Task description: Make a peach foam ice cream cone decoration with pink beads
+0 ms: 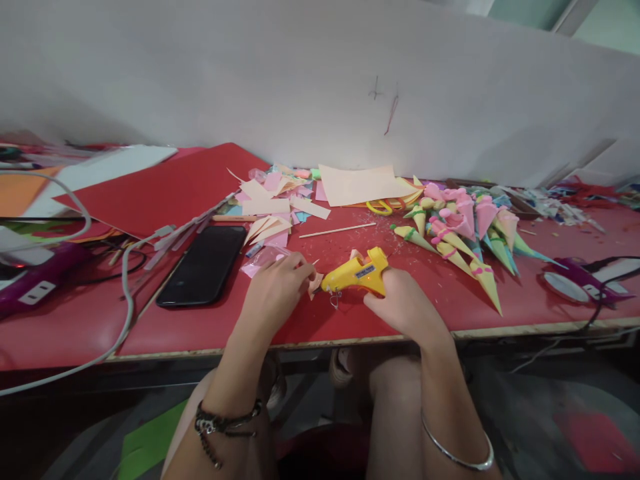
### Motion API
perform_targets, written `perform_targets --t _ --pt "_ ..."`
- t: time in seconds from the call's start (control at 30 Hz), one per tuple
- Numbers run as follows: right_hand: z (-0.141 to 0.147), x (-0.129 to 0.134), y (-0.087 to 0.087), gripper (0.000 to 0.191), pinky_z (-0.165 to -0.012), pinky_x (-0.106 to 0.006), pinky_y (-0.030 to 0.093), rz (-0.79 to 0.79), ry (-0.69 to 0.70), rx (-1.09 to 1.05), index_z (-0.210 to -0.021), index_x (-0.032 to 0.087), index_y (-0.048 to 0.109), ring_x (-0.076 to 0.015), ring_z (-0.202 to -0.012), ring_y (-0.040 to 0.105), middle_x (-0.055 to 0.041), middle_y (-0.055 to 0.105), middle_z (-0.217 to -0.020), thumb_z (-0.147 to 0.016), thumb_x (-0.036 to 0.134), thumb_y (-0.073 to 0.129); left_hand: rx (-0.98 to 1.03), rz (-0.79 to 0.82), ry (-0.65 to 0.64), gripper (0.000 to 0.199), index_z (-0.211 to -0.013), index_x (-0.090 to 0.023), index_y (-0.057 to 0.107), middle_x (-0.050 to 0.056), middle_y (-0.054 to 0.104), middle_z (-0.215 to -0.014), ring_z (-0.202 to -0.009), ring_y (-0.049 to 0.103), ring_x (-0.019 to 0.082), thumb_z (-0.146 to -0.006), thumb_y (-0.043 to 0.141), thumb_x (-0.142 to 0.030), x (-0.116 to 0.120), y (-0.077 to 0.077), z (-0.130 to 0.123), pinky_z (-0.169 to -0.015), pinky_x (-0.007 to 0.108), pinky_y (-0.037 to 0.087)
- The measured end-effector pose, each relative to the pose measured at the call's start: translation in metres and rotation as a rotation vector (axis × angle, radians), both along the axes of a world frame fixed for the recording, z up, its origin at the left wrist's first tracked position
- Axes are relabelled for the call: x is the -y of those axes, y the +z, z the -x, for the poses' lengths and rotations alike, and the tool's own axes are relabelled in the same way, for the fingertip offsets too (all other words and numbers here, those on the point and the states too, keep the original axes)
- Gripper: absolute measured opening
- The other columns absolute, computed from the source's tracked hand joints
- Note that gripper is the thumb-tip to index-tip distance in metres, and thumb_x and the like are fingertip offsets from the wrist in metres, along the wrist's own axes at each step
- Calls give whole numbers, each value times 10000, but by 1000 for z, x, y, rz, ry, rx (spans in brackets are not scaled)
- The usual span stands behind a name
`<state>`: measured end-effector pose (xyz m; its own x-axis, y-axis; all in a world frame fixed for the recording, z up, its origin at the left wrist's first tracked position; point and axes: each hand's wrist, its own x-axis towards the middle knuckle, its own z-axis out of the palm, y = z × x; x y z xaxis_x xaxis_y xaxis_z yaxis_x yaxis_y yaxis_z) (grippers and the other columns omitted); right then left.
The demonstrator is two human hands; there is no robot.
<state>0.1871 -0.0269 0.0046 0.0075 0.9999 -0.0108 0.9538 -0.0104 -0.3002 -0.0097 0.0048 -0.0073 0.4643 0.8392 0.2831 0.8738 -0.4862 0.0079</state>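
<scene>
My right hand (403, 300) is wrapped round the handle of a yellow glue gun (355, 273), its nozzle pointing left. At the nozzle tip is a small peach piece of paper (315, 285), pinched in the fingers of my left hand (277, 287). The nozzle appears to touch or nearly touch this piece; I cannot tell which. A thin wooden stick (337, 231) lies behind the glue gun. Paper scraps (270, 230) in peach and pink lie beyond my left hand.
A black phone (203, 267) lies to the left, near a white cable (130, 287) and a purple power strip (37, 283). Rolled paper cones (465, 227) are heaped at the right, beside yellow-handled scissors (380, 208). Another purple strip (585, 283) sits far right. Red sheets (165, 190) lean at the back left.
</scene>
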Motion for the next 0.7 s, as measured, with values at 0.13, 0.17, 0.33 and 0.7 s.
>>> perform_targets --t 0.13,0.17,0.33,0.7 --pt "0 1 0 189 -503 -249 301 2 0 -3 -806 133 593 -199 -667 599 -109 647 -760 -699 243 482 -4 16 0 192 -747 -206 628 39 596 -809 -710 564 189 -761 464 -107 0 1 0 -585 296 370" --pt "0 1 0 190 -501 -248 302 3 -1 -7 -804 133 592 -199 -670 600 -109 647 -762 -697 243 481 -3 19 1 187 -749 -207 628 38 595 -809 -707 563 188 -763 466 -114 0 0 0 -583 295 370" --pt "0 2 1 167 -497 -235 302 17 -5 -31 -794 137 583 -190 -677 607 -106 652 -777 -692 236 495 -5 16 9 187 -766 -207 628 33 602 -819 -691 560 180 -767 462 -120 -1 0 0 -573 291 367" --pt "-7 2 5 134 -461 -201 324 39 -11 -216 -738 144 582 -149 -572 577 -46 630 -652 -642 228 541 -16 30 13 183 -775 -190 618 43 604 -843 -705 564 173 -789 443 -137 -1 0 1 -584 283 385"
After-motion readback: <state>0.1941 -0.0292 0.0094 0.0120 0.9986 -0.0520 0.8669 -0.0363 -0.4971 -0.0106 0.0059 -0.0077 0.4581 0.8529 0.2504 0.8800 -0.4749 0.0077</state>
